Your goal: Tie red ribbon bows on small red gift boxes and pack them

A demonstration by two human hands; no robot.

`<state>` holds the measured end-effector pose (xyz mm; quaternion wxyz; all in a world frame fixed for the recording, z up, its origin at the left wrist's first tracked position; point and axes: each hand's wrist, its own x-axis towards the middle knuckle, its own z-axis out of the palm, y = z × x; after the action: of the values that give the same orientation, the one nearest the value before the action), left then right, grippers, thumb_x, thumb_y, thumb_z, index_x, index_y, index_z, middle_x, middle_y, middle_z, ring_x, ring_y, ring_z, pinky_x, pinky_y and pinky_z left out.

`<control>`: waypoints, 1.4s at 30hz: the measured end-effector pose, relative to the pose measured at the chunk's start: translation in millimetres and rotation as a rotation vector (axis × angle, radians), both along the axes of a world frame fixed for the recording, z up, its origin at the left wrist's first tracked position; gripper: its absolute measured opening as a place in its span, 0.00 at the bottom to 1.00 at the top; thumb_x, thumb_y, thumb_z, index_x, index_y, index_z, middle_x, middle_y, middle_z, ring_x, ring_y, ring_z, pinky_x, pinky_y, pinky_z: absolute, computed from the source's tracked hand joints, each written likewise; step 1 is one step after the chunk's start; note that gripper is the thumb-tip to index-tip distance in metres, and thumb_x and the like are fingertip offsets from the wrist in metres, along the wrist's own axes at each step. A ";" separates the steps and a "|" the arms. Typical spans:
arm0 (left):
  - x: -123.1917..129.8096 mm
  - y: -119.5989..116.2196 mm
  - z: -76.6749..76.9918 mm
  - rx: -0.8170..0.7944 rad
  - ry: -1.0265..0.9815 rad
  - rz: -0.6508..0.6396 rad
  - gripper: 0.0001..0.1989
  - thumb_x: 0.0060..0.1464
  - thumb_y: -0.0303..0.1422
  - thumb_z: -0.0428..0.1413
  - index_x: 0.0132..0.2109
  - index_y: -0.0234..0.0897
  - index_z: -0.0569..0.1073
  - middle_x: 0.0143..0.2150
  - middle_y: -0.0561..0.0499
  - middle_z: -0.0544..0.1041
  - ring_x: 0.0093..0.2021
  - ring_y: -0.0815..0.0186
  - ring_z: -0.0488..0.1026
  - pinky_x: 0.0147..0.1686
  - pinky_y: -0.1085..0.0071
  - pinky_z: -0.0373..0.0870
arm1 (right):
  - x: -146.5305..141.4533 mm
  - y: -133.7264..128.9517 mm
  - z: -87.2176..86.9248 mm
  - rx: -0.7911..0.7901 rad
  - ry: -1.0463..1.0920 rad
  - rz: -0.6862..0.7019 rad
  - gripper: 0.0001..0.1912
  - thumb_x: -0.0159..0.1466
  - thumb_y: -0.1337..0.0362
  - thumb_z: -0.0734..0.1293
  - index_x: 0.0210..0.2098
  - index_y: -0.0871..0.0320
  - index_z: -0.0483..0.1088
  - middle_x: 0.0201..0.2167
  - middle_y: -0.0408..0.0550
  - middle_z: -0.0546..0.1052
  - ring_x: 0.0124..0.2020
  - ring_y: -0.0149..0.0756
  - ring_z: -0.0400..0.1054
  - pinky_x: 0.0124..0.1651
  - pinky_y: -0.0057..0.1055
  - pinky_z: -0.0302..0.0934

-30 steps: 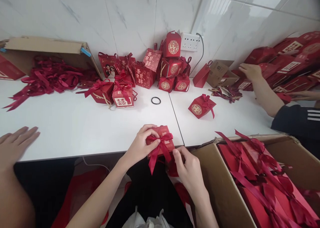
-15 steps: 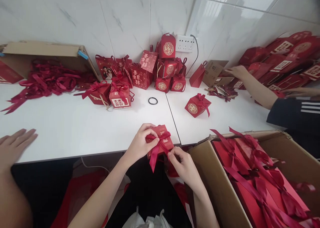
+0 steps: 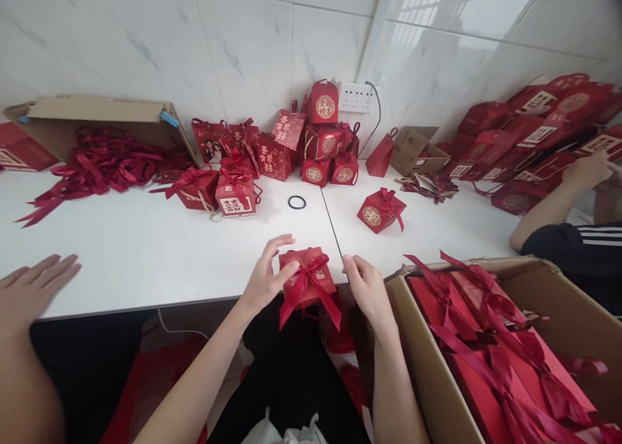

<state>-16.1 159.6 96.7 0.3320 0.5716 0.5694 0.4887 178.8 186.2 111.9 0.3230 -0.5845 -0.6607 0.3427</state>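
A small red gift box (image 3: pixel 318 287) sits at the table's front edge, with a dark pink ribbon bow (image 3: pixel 309 272) tied on top and its tails hanging toward me. At its left side is my left hand (image 3: pixel 269 274), fingers spread apart, the thumb lying against the box top beside the bow. My right hand (image 3: pixel 368 290) is off to the right of the box, fingers curled in, and I see nothing in it.
A carton (image 3: pixel 413 360) of ribboned red boxes stands at my right. Loose ribbons (image 3: pixel 111 162) spill from a box at the left. Finished-looking red boxes (image 3: pixel 236 194) and a black ring (image 3: pixel 297 202) lie behind. Other people's hands (image 3: pixel 36 288) are at both sides.
My right hand has let go of the ribbon and moved right. The left hand's fingers have loosened from the bow. A co-worker's hand at right has drawn back toward the stacked red boxes.
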 end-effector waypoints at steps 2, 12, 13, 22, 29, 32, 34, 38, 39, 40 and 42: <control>-0.5 -4.2 -0.3 0.004 0.011 0.214 0.17 0.51 0.42 0.51 0.47 0.41 0.63 0.53 0.46 0.65 0.57 0.60 0.60 0.54 0.62 0.56 | -12.0 6.9 4.9 0.056 -0.071 0.036 0.24 0.62 0.47 0.53 0.17 0.56 0.53 0.15 0.39 0.58 0.19 0.29 0.50 0.25 0.26 0.45; 7.6 -19.3 2.5 -0.284 -0.013 0.194 0.18 0.52 0.47 0.48 0.25 0.38 0.59 0.21 0.58 0.60 0.23 0.71 0.60 0.26 0.73 0.58 | -30.6 12.2 -6.8 0.024 -0.016 0.151 0.19 0.61 0.55 0.57 0.17 0.56 0.52 0.15 0.37 0.55 0.19 0.27 0.48 0.24 0.26 0.45; 9.9 -19.5 1.1 -0.261 -0.046 0.208 0.18 0.52 0.46 0.48 0.24 0.38 0.58 0.21 0.58 0.59 0.23 0.71 0.59 0.26 0.74 0.57 | -28.9 10.8 -9.3 0.011 0.039 0.154 0.18 0.61 0.56 0.57 0.19 0.56 0.53 0.16 0.37 0.55 0.20 0.27 0.50 0.25 0.25 0.47; 27.4 -25.5 -11.9 -0.191 -0.052 0.324 0.15 0.55 0.42 0.46 0.26 0.39 0.55 0.23 0.57 0.58 0.23 0.71 0.57 0.26 0.74 0.56 | -21.9 2.3 -35.9 -0.123 0.490 0.152 0.16 0.60 0.53 0.61 0.24 0.57 0.58 0.20 0.37 0.58 0.22 0.26 0.51 0.26 0.24 0.48; 24.1 -22.1 -9.7 -0.202 -0.041 0.299 0.15 0.55 0.42 0.45 0.25 0.38 0.55 0.21 0.57 0.56 0.23 0.71 0.56 0.25 0.74 0.55 | -24.3 3.5 -40.5 -0.165 0.552 0.088 0.17 0.60 0.51 0.60 0.24 0.57 0.57 0.19 0.38 0.60 0.20 0.27 0.53 0.25 0.25 0.52; 21.2 -20.1 -6.8 -0.214 -0.095 0.241 0.16 0.54 0.42 0.47 0.24 0.38 0.56 0.21 0.57 0.58 0.23 0.71 0.57 0.25 0.75 0.55 | -20.5 -5.4 -18.9 0.159 0.235 -0.017 0.13 0.59 0.54 0.62 0.32 0.58 0.61 0.29 0.45 0.67 0.31 0.34 0.62 0.36 0.32 0.59; 19.2 -18.7 -5.9 -0.222 -0.145 0.211 0.17 0.53 0.43 0.48 0.24 0.37 0.57 0.21 0.57 0.58 0.23 0.72 0.57 0.25 0.75 0.56 | -20.9 -15.5 -3.4 0.418 0.058 0.034 0.14 0.57 0.56 0.65 0.39 0.58 0.63 0.37 0.51 0.68 0.41 0.40 0.63 0.45 0.39 0.60; 16.2 -15.4 -6.9 -0.245 -0.234 0.173 0.18 0.51 0.45 0.51 0.23 0.36 0.59 0.21 0.58 0.58 0.22 0.73 0.56 0.24 0.76 0.56 | -30.9 -31.4 3.5 0.613 -0.191 0.447 0.19 0.57 0.61 0.67 0.47 0.57 0.64 0.46 0.53 0.69 0.50 0.43 0.61 0.54 0.45 0.56; 15.8 -14.7 -7.7 -0.247 -0.247 0.169 0.18 0.50 0.44 0.51 0.23 0.36 0.59 0.21 0.58 0.58 0.22 0.73 0.56 0.24 0.76 0.56 | -33.6 -32.9 -0.7 0.633 -0.220 0.485 0.17 0.58 0.63 0.66 0.47 0.57 0.65 0.46 0.52 0.70 0.51 0.43 0.62 0.55 0.47 0.54; 15.5 -14.0 -8.8 -0.246 -0.253 0.167 0.18 0.50 0.44 0.52 0.23 0.36 0.59 0.21 0.58 0.58 0.23 0.73 0.57 0.24 0.76 0.57 | -35.6 -33.4 -6.2 0.662 -0.228 0.490 0.15 0.59 0.65 0.65 0.46 0.58 0.65 0.44 0.51 0.72 0.50 0.42 0.62 0.57 0.48 0.52; 15.3 -13.0 -11.2 -0.235 -0.257 0.169 0.17 0.51 0.43 0.52 0.23 0.36 0.59 0.21 0.58 0.58 0.23 0.73 0.57 0.25 0.76 0.57 | -36.3 -33.1 -18.0 0.741 -0.192 0.465 0.09 0.61 0.71 0.62 0.41 0.58 0.67 0.39 0.47 0.74 0.49 0.39 0.64 0.58 0.47 0.51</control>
<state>-0.9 146.6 85.5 0.4245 0.4119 0.6213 0.5140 142.5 153.2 93.9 0.3623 -0.2944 -0.8797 0.0907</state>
